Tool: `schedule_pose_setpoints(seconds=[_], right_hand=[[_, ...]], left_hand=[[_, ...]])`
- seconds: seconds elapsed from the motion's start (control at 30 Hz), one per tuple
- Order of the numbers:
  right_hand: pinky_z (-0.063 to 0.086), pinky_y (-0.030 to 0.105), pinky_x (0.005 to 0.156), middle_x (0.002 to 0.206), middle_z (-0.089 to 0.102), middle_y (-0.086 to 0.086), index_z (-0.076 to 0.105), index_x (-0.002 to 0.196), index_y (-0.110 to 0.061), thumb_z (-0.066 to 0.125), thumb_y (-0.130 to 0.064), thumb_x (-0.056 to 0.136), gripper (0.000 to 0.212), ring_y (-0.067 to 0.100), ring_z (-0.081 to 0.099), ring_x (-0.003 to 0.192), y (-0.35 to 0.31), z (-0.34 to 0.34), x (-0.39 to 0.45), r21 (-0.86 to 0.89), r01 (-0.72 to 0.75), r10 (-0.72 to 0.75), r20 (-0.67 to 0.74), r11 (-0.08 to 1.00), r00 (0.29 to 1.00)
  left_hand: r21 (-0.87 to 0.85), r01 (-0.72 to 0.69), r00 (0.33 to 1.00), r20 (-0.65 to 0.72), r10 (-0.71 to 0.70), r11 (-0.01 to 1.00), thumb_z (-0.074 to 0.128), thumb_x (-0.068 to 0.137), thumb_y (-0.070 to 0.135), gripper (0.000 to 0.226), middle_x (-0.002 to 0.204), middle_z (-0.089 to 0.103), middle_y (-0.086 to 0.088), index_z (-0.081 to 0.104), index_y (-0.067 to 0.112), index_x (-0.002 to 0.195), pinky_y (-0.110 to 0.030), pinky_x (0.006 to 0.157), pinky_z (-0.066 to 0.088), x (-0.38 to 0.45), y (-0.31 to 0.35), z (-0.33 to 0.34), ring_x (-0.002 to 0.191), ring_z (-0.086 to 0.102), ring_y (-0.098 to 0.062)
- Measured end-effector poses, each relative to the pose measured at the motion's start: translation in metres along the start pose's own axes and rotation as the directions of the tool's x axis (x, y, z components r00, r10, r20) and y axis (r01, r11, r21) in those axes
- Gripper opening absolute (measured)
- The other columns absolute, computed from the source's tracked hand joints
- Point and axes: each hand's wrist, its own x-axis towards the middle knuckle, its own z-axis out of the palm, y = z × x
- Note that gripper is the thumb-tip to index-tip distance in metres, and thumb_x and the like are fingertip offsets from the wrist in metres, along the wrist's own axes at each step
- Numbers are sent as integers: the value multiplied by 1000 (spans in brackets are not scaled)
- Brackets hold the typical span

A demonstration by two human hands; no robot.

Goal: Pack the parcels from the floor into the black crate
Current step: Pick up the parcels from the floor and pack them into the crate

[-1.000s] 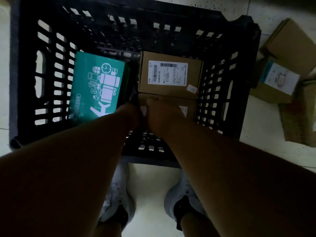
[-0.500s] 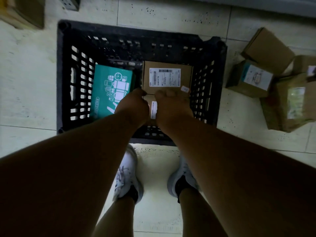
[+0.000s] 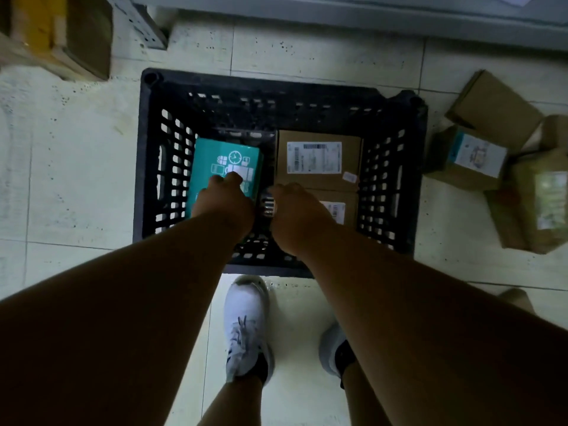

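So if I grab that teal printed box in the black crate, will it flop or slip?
The teal printed box has straight edges and flat faces, so it probably stays stiff. Its smooth, printed surface may be slightly slippery. Sitting flat, it looks unlikely to roll.

Dim, greenish light; shadowed forearms, soft motion blur, wide-angle bending at the edges.

Black crate (image 3: 144, 167) — one; teal printed box (image 3: 215, 161) inside it — one; brown labelled parcels inside it — two, the far one (image 3: 319, 158) and the near one (image 3: 341, 207); brown parcels on the floor to the right — three visible in a cluster (image 3: 504, 161); hands — two; white shoes — two.
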Motion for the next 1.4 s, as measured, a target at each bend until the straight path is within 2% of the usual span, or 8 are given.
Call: schedule_pose_setpoints(seconds=[0.23,0.47,0.6,0.73,0.93,1.1,1.27,1.4], right_hand=[[54,47,89,135,54,12,40,144,-25,53,-13,95,52,32,61,107,-7,65,55,316,-93,65,97,944,993],[48,48,101,137,55,11,45,142,-17,55,-10,97,47,31,57,117,-5,73,82,442,-145,107,109,885,988],[44,46,107,143,49,16,42,146,-14,53,-8,98,50,33,51,125,-5,73,90,458,-153,115,109,876,987],[42,47,108,142,50,15,46,143,-14,52,-9,98,46,33,50,128,-9,75,96,508,-156,113,115,847,987],[34,33,110,151,40,16,35,149,-5,55,-14,99,54,32,41,136,-8,80,91,401,-176,115,173,899,978],[48,39,97,141,51,15,42,144,-12,52,-16,95,50,33,55,120,-15,72,75,247,-121,90,133,961,987],[54,43,91,129,57,6,50,134,-19,66,-18,90,47,26,61,111,-11,24,15,176,-85,88,-9,981,996],[44,41,104,141,47,9,38,145,-18,61,-22,94,56,29,50,127,-5,-42,-57,12,-117,118,-129,993,985]], left_hand=[[28,80,995,63,-82,996,52,92,20,57,140,35,-19,31,29,144,-48,93,51,50,-45,23,117,51,-41],[-13,187,980,66,-186,982,58,87,17,59,144,25,-22,37,33,140,-51,97,49,62,-56,40,117,49,-46],[-51,139,988,69,-136,989,54,85,26,50,132,50,-21,44,27,134,-54,96,46,67,-62,43,115,52,-44],[44,190,977,89,-194,981,56,87,28,52,128,48,-23,32,31,133,-51,89,53,68,-65,39,108,56,-39],[153,160,976,122,-179,975,50,84,35,56,133,41,-22,31,29,137,-51,93,52,64,-65,36,112,53,-41],[111,167,978,110,-180,980,62,86,19,66,141,32,-25,30,29,143,-50,96,49,48,-54,30,123,45,-43],[145,-82,997,8,82,986,61,86,24,64,135,40,-19,32,27,144,-52,93,49,-16,-6,-8,119,48,-40],[119,-229,973,17,228,966,66,83,26,60,130,47,-13,40,26,137,-50,91,49,-78,44,-45,116,51,-36]])
